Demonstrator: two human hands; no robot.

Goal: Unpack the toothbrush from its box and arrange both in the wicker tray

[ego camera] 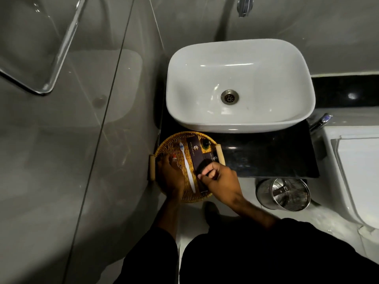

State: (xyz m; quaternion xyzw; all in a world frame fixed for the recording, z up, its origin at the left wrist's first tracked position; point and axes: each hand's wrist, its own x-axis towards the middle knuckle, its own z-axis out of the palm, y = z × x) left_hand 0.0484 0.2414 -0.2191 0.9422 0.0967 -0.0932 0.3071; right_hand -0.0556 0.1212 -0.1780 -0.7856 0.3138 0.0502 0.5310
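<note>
You have one view only, worn on your head, looking steeply down and forward. The wicker tray (185, 167) on the black worktop (266, 156) sits close below, the white basin (240, 85) beyond it, your legs at the bottom edge.

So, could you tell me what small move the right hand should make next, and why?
Probably let go of the dark box and lift away. The toothbrush already lies bare in the wicker tray, and the box lies flat beside it under the right hand, so both seem placed.
</note>
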